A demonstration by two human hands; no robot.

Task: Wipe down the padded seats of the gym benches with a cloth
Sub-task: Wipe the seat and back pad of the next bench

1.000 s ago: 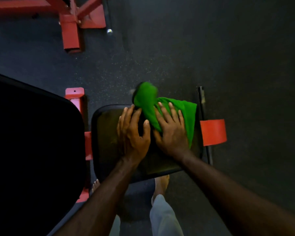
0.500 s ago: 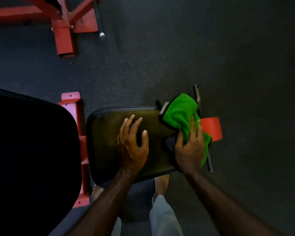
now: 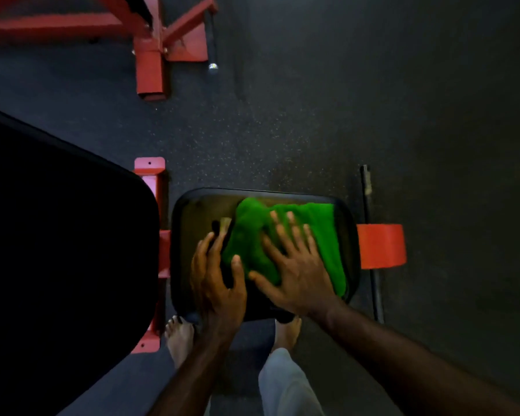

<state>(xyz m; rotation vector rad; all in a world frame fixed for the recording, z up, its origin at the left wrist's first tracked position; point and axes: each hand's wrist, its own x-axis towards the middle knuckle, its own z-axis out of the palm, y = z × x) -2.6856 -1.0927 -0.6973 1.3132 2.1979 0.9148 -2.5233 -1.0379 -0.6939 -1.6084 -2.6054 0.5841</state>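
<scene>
A green cloth (image 3: 321, 235) lies spread over the right half of a small black padded seat (image 3: 192, 223). My right hand (image 3: 294, 265) presses flat on the cloth with fingers spread and straight. My left hand (image 3: 216, 274) rests on the bare pad just left of the cloth, fingers extended, its fingertips at the cloth's left edge. A larger black back pad (image 3: 66, 235) of the same bench fills the left of the view.
The bench's red frame (image 3: 382, 246) sticks out to the right of the seat, and red feet (image 3: 149, 169) show between the pads. Another red machine base (image 3: 150, 61) stands at the top left. Dark speckled rubber floor surrounds everything. My bare feet (image 3: 180, 337) stand below the seat.
My right hand has swept the cloth from the seat's right edge back left onto the pad and flattened out on it. The left hand stays on the pad.
</scene>
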